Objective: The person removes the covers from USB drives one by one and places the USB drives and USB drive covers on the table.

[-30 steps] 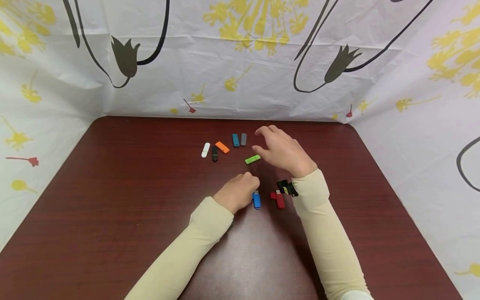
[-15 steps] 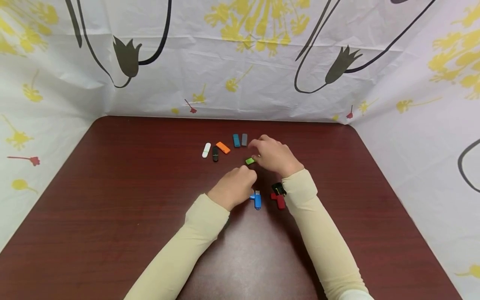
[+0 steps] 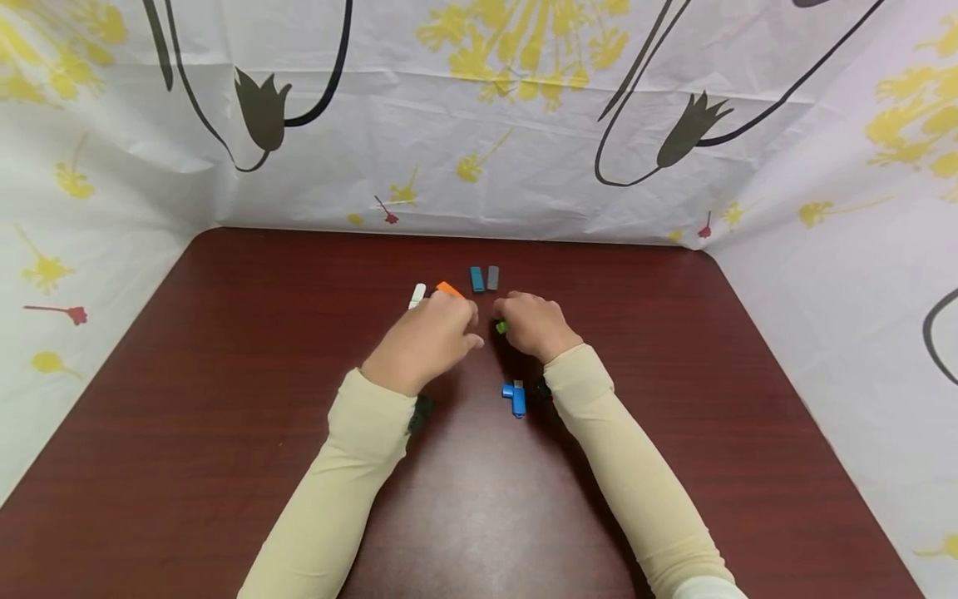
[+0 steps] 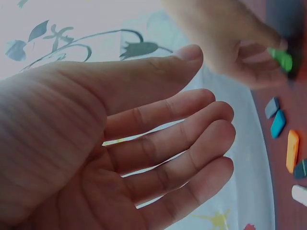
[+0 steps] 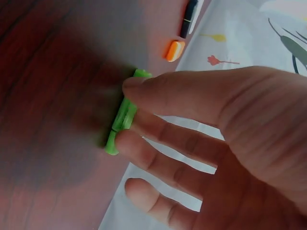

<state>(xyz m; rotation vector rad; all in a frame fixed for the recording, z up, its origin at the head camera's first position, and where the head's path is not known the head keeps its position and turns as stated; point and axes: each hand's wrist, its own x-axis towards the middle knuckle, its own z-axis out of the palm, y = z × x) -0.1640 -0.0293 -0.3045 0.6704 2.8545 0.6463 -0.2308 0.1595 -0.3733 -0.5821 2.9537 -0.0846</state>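
My right hand (image 3: 535,323) pinches a green USB stick (image 5: 125,112) between thumb and fingers, low over the table. In the head view most of that stick is hidden behind the hand. My left hand (image 3: 422,341) holds nothing; its fingers are relaxed and apart from the thumb in the left wrist view. It hovers in front of a white USB stick (image 3: 417,294) and an orange USB stick (image 3: 449,289). A black USB stick (image 4: 301,168) is mostly covered by it in the head view. Nearer me lies a blue USB stick (image 3: 518,401), its plug bare, with its cap beside it.
Behind the right hand, a teal USB stick (image 3: 476,279) and a grey USB stick (image 3: 492,278) lie side by side. The dark red-brown table (image 3: 262,349) is backed by a white patterned cloth (image 3: 359,108) along its far and side edges.
My right hand has come down and left onto the green USB stick and grips it. My left hand has moved left and away from the blue USB stick, its fingers opening. The red stick is now hidden.
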